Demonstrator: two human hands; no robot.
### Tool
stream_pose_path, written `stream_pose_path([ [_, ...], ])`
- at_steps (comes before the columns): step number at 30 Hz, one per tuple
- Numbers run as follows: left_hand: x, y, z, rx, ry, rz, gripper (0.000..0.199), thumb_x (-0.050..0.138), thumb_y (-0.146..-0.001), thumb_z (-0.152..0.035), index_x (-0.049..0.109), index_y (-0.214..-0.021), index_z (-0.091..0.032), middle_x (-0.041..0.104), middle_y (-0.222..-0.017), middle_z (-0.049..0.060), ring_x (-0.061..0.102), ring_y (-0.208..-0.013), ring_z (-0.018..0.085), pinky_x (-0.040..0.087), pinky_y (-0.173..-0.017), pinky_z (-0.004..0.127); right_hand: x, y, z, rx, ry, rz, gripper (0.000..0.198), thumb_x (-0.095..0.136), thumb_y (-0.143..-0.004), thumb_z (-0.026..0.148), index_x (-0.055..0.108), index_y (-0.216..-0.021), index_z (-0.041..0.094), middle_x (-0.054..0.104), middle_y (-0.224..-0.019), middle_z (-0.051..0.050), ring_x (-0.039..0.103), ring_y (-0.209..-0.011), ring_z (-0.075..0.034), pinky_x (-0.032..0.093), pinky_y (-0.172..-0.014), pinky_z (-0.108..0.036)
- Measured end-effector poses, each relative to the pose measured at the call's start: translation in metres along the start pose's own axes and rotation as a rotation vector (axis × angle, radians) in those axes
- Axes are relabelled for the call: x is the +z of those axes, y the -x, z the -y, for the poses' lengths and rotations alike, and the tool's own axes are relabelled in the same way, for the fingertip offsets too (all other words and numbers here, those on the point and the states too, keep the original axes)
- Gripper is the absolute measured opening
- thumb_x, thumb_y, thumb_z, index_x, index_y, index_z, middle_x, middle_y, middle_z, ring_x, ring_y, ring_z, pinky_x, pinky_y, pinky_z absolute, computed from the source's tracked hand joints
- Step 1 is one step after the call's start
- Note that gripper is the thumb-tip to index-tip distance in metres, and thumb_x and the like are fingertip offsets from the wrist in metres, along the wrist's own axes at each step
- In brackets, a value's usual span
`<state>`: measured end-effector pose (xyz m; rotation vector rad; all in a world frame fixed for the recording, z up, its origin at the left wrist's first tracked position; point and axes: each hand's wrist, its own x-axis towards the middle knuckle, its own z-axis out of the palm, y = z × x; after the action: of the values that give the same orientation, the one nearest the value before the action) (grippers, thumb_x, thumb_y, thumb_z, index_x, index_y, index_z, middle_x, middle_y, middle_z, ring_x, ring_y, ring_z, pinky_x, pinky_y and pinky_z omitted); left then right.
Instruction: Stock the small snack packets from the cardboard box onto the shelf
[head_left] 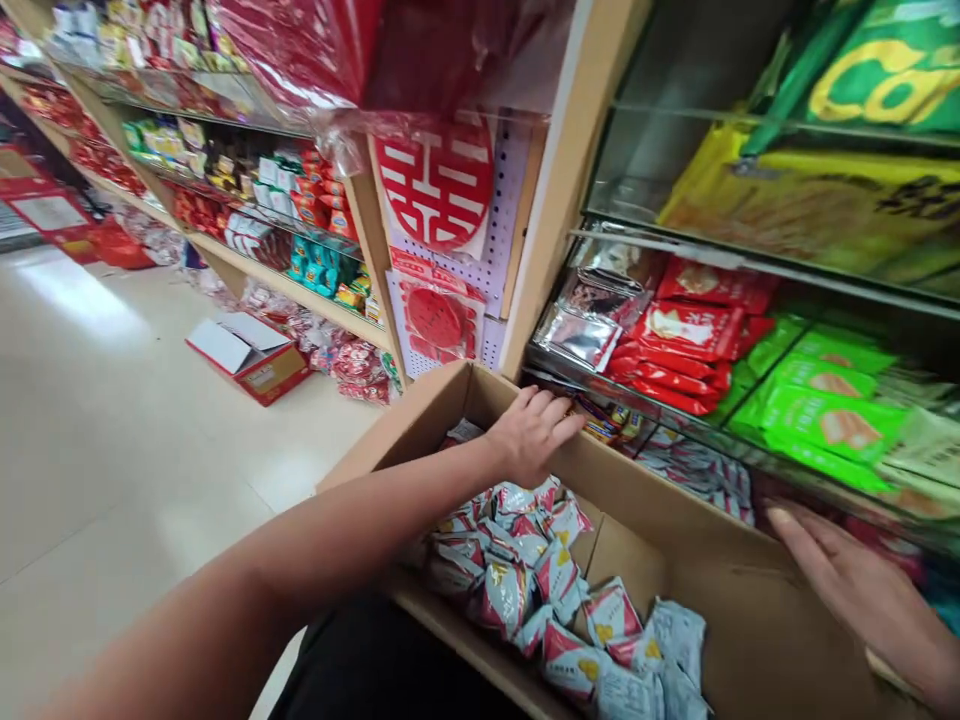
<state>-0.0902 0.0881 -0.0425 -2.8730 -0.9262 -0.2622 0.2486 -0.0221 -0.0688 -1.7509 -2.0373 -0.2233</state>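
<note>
Left hand, fingers loose and empty, rests on the carton at centre frame; right hand, open and flat, steadies its lower-right edge—uneven pressure could tip the snack packets out.

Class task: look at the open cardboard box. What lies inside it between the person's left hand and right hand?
In the head view, small red-and-white snack packets and a stretch of bare cardboard box lie between the left hand and right hand.

Single head view, tilted, looking forward and down: close over open cardboard box; store shelves near on right.
</note>
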Motion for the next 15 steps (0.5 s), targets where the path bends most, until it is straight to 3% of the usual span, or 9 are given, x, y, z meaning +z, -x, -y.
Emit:
stream_pose_path([
  [3, -0.001, -0.002, -0.002, -0.007, -0.019, 0.005, 0.083, 0.064, -0.055, -0.043, 0.034, -0.127, -0.012, 0.036, -0.127, 0.017, 0.031, -0.113, 0.033, 0.013, -0.099, 0.047, 0.003, 0.031, 0.045, -0.152, -0.191, 0.168, 0.029, 0.042, -0.085, 0.042, 0.063, -0.085, 0.022, 0.063, -0.091, -0.007, 0.058, -0.088, -0.019, 0.044, -0.082, -0.03],
  [4, -0.002, -0.002, -0.003, -0.011, -0.026, 0.008, 0.084, 0.064, -0.055, -0.043, 0.034, -0.126, -0.012, 0.036, -0.127, 0.018, 0.031, -0.113, 0.033, 0.013, -0.099, 0.047, 0.013, 0.038, 0.063, -0.155, -0.277, 0.344, 0.026, 0.042, -0.086, 0.037, 0.063, -0.089, 0.022, 0.063, -0.094, -0.006, 0.057, -0.09, -0.017, 0.044, -0.081, -0.028],
  [6, -0.003, -0.002, -0.004, -0.017, -0.036, 0.02, 0.084, 0.063, -0.055, -0.044, 0.033, -0.127, -0.012, 0.036, -0.127, 0.018, 0.032, -0.112, 0.033, 0.012, -0.099, 0.047, 0.041, 0.047, 0.096, -0.089, -0.393, 0.611, 0.031, 0.045, -0.084, 0.032, 0.058, -0.106, 0.016, 0.059, -0.107, -0.01, 0.054, -0.1, -0.019, 0.042, -0.086, -0.029],
  [8, -0.004, -0.001, -0.005, -0.019, -0.039, 0.032, 0.085, 0.063, -0.056, -0.044, 0.032, -0.128, -0.013, 0.037, -0.126, 0.017, 0.032, -0.112, 0.032, 0.012, -0.099, 0.046, 0.074, 0.047, 0.119, 0.0, -0.474, 0.74, 0.044, 0.052, -0.077, 0.03, 0.052, -0.116, 0.01, 0.054, -0.116, -0.015, 0.05, -0.107, -0.023, 0.038, -0.091, -0.033],
  [11, -0.006, 0.001, -0.004, -0.004, -0.022, 0.033, 0.084, 0.063, -0.056, -0.043, 0.032, -0.129, -0.013, 0.039, -0.125, 0.016, 0.034, -0.111, 0.031, 0.013, -0.099, 0.046, 0.111, 0.042, 0.136, 0.106, -0.59, 0.791, 0.054, 0.062, -0.066, 0.025, 0.049, -0.118, 0.012, 0.053, -0.116, -0.014, 0.049, -0.107, -0.024, 0.037, -0.09, -0.033],
  [15, -0.01, 0.004, -0.001, -0.012, 0.049, 0.012, 0.083, 0.066, -0.056, -0.039, 0.033, -0.129, -0.014, 0.041, -0.124, 0.015, 0.035, -0.112, 0.031, 0.015, -0.1, 0.047, 0.115, 0.033, 0.142, 0.15, -0.554, 0.745, 0.023, 0.065, -0.059, 0.017, 0.059, -0.081, 0.017, 0.061, -0.086, -0.005, 0.054, -0.085, -0.022, 0.039, -0.076, -0.03],
])
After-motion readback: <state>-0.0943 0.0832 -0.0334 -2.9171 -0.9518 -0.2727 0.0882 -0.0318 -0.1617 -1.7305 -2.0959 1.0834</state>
